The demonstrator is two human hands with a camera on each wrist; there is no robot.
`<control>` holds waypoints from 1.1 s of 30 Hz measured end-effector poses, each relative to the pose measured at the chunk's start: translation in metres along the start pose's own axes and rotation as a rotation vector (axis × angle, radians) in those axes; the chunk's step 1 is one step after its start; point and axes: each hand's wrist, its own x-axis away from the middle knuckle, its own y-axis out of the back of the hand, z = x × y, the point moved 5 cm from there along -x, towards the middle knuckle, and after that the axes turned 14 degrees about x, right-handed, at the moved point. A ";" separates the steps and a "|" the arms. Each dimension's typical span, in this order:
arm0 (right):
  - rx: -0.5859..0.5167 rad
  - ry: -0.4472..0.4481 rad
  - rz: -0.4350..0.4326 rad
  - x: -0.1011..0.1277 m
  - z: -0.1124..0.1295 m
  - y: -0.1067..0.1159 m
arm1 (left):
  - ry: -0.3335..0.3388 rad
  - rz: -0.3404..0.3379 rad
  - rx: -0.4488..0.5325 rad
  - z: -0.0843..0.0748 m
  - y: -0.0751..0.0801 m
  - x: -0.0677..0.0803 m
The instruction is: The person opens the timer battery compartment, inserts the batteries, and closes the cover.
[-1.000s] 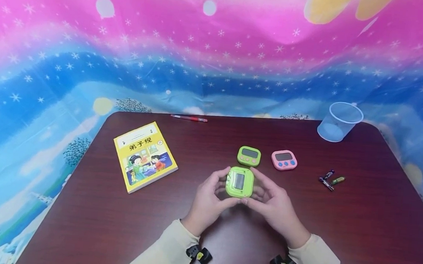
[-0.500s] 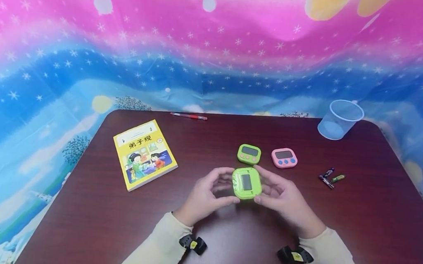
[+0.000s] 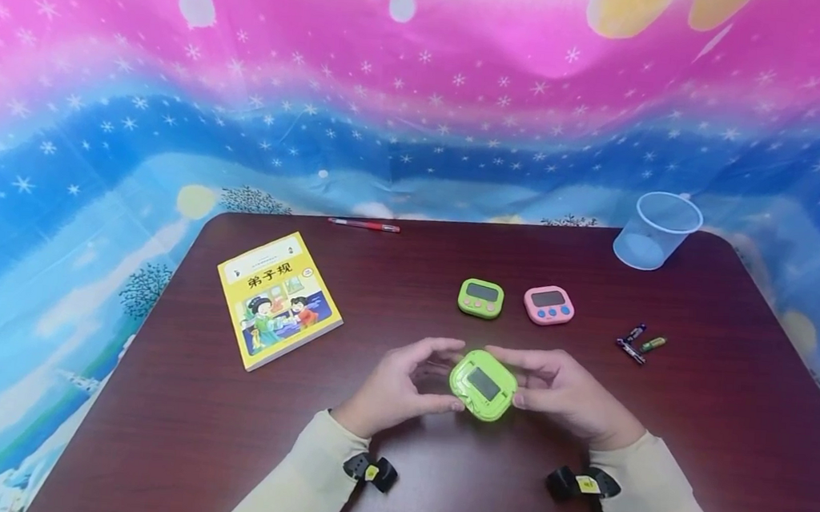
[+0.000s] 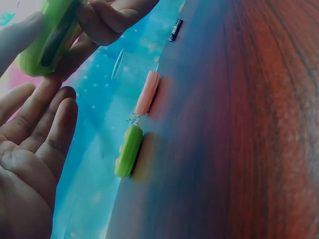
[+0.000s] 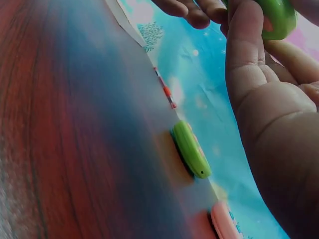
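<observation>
A green digital timer (image 3: 484,385) is tilted above the table, its back with a grey rectangular area facing up. My right hand (image 3: 573,393) pinches its right side between thumb and fingers. A pinkish button shows on its other face in the right wrist view. My left hand (image 3: 400,384) is at the timer's left side, thumb tip at the lower left edge; in the left wrist view its fingers (image 4: 47,119) are fairly straight and spread. Behind the hands, a second green timer (image 3: 481,299) and a pink timer (image 3: 549,305) lie screen up.
Three small batteries (image 3: 636,344) lie at the right. A clear cup (image 3: 658,231) stands at the far right corner. On the left is a yellow book (image 3: 279,302), with a red pen (image 3: 364,224) along the table's back edge. A printed cloth (image 3: 423,88) hangs behind.
The timer in hand has shifted right and toward the person, and has turned clockwise. My right hand moved right with it; the left fingers have loosened from its side.
</observation>
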 end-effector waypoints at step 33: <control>0.381 -0.022 -0.372 -0.013 0.006 -0.017 | 0.030 -0.141 0.077 0.007 -0.001 -0.001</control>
